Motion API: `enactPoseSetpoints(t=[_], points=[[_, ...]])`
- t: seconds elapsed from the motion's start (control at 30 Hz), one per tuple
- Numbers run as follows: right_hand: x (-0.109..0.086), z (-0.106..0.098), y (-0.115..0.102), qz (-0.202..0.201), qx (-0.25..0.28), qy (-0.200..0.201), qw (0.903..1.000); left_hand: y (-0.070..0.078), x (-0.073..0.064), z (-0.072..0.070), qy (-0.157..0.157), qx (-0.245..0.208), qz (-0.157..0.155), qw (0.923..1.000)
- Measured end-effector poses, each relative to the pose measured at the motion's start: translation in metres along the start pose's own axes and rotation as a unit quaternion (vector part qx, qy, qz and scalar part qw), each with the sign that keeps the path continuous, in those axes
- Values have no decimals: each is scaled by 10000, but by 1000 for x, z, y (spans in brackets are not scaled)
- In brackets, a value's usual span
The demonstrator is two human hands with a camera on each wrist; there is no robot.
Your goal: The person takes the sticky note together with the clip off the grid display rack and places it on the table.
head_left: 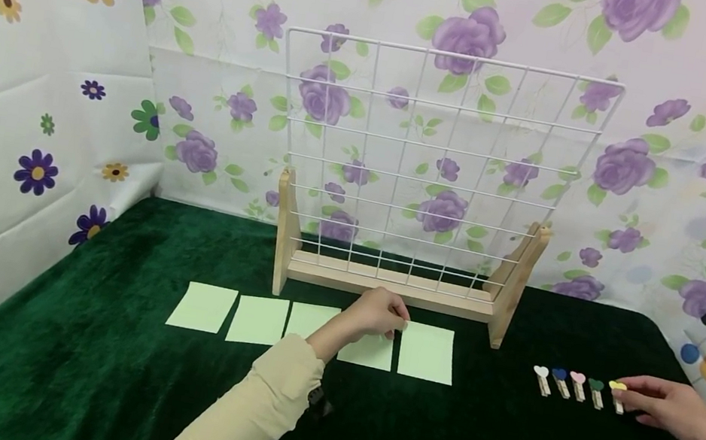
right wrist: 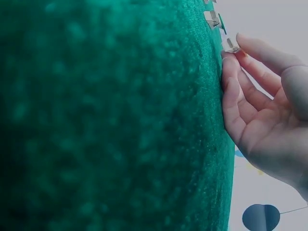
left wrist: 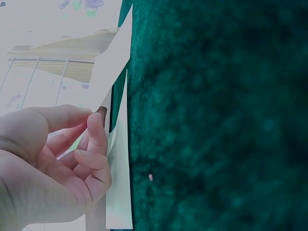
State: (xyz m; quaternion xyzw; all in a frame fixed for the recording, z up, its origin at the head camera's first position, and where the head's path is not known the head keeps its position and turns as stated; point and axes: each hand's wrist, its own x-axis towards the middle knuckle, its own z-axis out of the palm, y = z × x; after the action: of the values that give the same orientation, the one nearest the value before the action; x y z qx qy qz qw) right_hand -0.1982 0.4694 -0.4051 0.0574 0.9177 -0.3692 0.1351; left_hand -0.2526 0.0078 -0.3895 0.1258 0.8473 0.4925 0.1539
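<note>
In the head view my left hand (head_left: 373,313) is at the top left corner of the rightmost pale green paper square (head_left: 429,353). Thumb and index finger pinch that corner, and the left wrist view has the sheet (left wrist: 116,60) tilted up from the cloth there. Several like squares lie in a row to the left, one partly under the hand. Far to the right, my right hand (head_left: 674,409) pinches a small wooden clothespin with a yellow heart (head_left: 619,386), at the end of a row of clothespins with white, blue, pink and green (head_left: 595,385) hearts.
Behind the papers stands a white wire grid (head_left: 433,141) in a wooden base (head_left: 385,279). Dark green velvet cloth (head_left: 118,367) covers the table. Flowered sheets (head_left: 231,27) hang at the back and left, with a dotted one at the right.
</note>
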Motion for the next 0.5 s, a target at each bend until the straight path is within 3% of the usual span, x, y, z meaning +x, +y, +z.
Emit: enactPoseSetpoints(t=[0.5], points=[[0,1,-2,20,-73,43,10000,1,-1,2,22,202,17,9998]])
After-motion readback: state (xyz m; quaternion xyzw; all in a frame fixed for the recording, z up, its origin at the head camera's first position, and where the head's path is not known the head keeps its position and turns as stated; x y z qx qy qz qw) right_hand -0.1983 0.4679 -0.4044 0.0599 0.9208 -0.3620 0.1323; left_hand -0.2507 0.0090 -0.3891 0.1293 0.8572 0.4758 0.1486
